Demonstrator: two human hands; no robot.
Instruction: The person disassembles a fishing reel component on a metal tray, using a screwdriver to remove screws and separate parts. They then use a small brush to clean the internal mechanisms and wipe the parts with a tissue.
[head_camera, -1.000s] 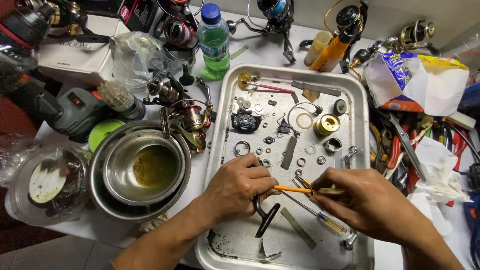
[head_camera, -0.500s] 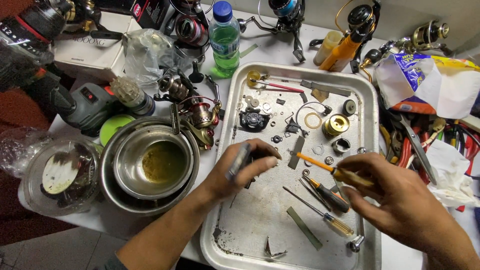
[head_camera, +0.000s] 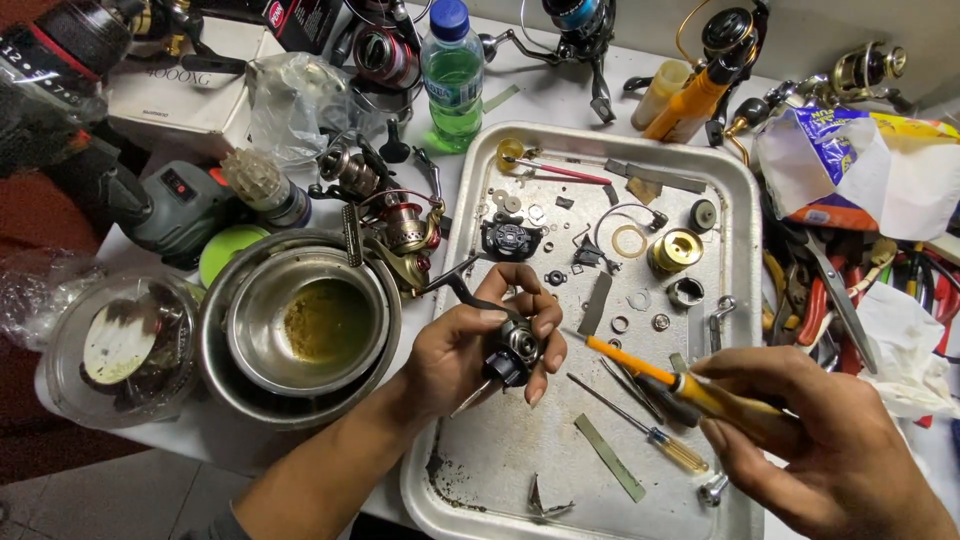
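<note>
Metal tray (head_camera: 738, 200): L hand (head_camera: 470, 350) grips reel part (head_camera: 512, 350), R hand (head_camera: 830, 450) screwdriver (head_camera: 680, 385).

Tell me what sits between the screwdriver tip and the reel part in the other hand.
Nothing visible. The orange screwdriver in the right hand points its tip at the dark reel part held up in the left hand, with only bare metal tray beneath the gap.

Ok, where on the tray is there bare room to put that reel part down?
The tray's near middle is bare, between the left hand with its reel part and the flat strip. The near-left corner holds only grime. The far half is crowded with washers, a gold spool and small parts.
</note>
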